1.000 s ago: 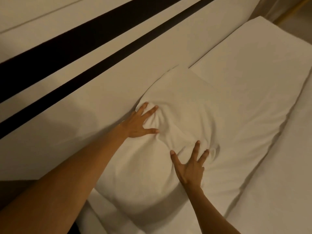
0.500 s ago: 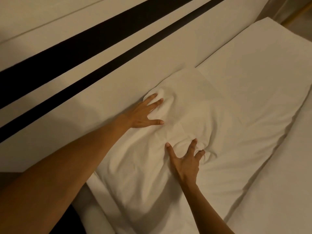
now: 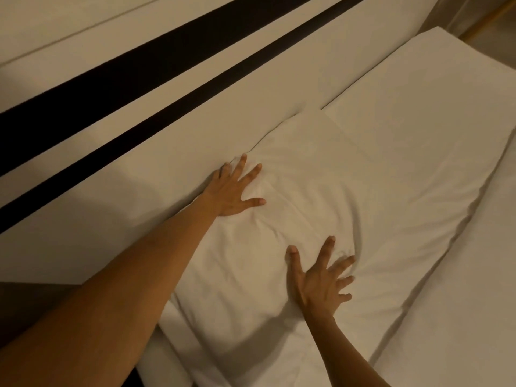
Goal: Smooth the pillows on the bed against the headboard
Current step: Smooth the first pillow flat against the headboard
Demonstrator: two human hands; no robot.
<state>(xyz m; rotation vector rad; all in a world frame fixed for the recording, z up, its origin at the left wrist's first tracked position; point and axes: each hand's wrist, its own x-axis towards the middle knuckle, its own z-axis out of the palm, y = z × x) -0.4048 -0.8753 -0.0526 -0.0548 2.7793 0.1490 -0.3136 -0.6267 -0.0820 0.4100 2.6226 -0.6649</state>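
Note:
A white pillow (image 3: 251, 275) lies on the bed with its long edge against the pale headboard (image 3: 139, 208). A second white pillow (image 3: 418, 135) lies beyond it to the upper right, also along the headboard. My left hand (image 3: 233, 191) rests flat on the near pillow's edge next to the headboard, fingers spread. Lower right on the same pillow, my right hand (image 3: 318, 280) presses down flat with fingers spread. The pillowcase is creased between the two hands. Neither hand grips the fabric.
The headboard carries two dark horizontal stripes (image 3: 167, 113). White bed linen (image 3: 460, 317) stretches along the right side below the pillows. A dark gap (image 3: 28, 308) shows at the lower left beside the bed. A wooden edge (image 3: 497, 15) appears at the top right corner.
Both hands slid forward across the near pillow toward its far end. The right hand's fingers, curled half a second ago, are now spread flat. The bunched fabric between the hands has flattened.

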